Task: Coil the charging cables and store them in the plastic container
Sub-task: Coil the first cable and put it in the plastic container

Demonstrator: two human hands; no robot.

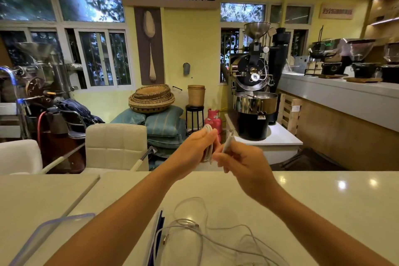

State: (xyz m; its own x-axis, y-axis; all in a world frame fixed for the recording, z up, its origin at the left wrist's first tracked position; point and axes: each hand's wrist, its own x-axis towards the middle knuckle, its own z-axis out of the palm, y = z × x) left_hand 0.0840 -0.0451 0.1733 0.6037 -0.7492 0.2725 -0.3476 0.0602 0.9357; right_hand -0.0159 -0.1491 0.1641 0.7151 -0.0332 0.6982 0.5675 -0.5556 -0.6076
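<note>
Cable (207, 129), white and thin, is wound into a flat coil, held up above the far edge of the worktop (323, 201). Left hand (194, 147) grips the coil, fingers curled round it, loops showing above and below them. Right hand (244, 164) pinches the free end (227, 143) between thumb and forefinger, just beside the coil. Loose cables (216, 237) lie tangled at the near edge, near a blue-rimmed lid (54, 229).
</note>
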